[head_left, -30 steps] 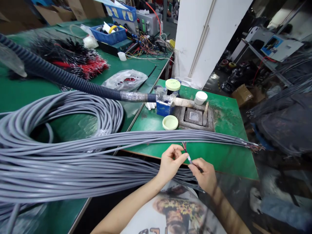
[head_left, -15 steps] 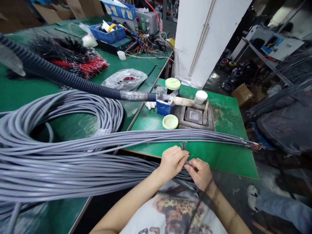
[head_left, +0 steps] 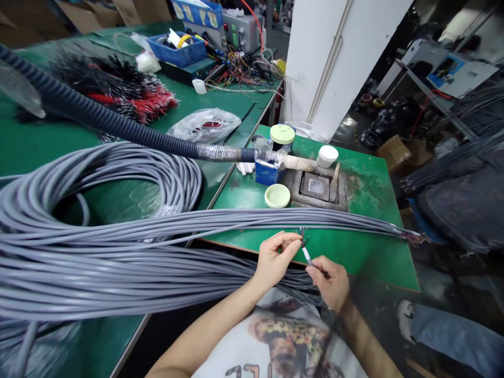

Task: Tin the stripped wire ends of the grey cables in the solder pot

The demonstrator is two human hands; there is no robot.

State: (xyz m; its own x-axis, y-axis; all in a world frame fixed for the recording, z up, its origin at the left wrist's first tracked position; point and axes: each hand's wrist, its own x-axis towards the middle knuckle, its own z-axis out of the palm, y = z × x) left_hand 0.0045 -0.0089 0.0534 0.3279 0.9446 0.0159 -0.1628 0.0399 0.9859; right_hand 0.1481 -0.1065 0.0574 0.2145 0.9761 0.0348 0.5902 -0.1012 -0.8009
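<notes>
Just in front of my body, my right hand [head_left: 331,282] is closed around a grey cable [head_left: 309,262], near its end. A short white band [head_left: 306,254] shows above my right fingertips. Beyond it, thin coloured wires [head_left: 303,239] fan out from the cable. My left hand [head_left: 277,258] is closed, its thumb and forefinger pinched together at the base of those wires. Behind both hands, a long bundle of grey cables [head_left: 283,216] lies across the green table. Its stripped ends [head_left: 413,236] point right.
A coil of grey cable [head_left: 177,181] lies at left. Beyond the bundle are a soldering pot [head_left: 316,187], a pale green lid [head_left: 277,196], a white tub [head_left: 327,156] and a black ribbed hose [head_left: 157,142]. A person's leg [head_left: 452,331] is at lower right.
My right hand has moved slightly right and down, away from my left. The white band on the cable now shows between my hands. The view has shifted slightly.
</notes>
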